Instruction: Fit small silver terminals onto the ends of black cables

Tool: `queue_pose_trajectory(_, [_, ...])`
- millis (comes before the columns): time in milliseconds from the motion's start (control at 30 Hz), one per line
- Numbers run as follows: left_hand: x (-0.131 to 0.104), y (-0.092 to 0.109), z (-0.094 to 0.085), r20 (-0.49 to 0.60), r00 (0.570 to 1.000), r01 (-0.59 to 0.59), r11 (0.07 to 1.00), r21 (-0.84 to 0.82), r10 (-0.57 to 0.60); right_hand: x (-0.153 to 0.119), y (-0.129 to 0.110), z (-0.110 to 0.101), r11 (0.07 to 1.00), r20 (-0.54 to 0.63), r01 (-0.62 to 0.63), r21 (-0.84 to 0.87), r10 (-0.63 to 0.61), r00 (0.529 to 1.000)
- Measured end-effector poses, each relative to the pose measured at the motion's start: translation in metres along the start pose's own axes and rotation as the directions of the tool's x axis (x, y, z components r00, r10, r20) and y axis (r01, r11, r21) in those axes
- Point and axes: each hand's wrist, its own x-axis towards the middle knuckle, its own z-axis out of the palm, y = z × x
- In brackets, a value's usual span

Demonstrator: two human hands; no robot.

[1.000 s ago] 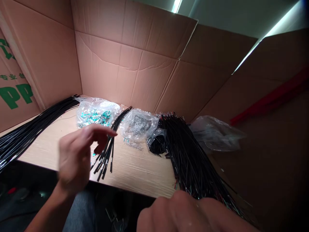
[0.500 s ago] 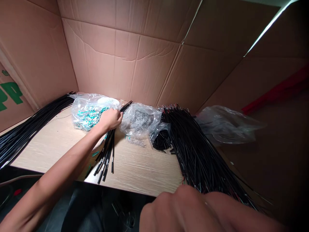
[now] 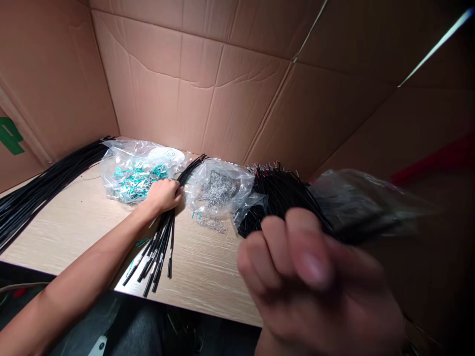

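Note:
My left hand (image 3: pixel 165 194) is closed over a small bundle of black cables (image 3: pixel 160 242), whose ends with silvery bits fan out toward the table's front edge. Close to the camera, my right hand (image 3: pixel 297 267) has its fingers curled and blurred; a dark, thin, smeared thing sticks out to its right, too unclear to name. A clear bag of teal and silver parts (image 3: pixel 137 178) lies left of my left hand. To its right is a clear bag of small metal pieces (image 3: pixel 218 188), with loose pieces (image 3: pixel 211 223) in front.
Long black cables (image 3: pixel 48 175) lie at the left. Behind my right hand are a thick cable pile (image 3: pixel 285 188), a small bag of black pieces (image 3: pixel 250 220) and a clear bag (image 3: pixel 363 198). Cardboard walls (image 3: pixel 193 74) enclose the wooden table (image 3: pixel 208 267).
My right hand has risen and turned, its curled fingers and thumb now showing. My left hand stays on the bundle, slightly lower in view. The camera's view has shifted a little.

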Motion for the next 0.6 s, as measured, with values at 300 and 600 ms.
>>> queue_pose_trajectory(300, [-0.006,0.007,0.002,0.011,1.000,-0.008,1.000,0.015,0.008,0.075,0.089,-0.023,0.929,-0.207,-0.086,-0.359,0.010,0.978])
queue_pose_trajectory(600, [-0.007,0.011,0.000,-0.048,0.989,0.137,0.986,-0.093,-0.142,0.071,0.153,-0.037,0.588,-0.085,0.024,-0.808,-0.156,0.984])
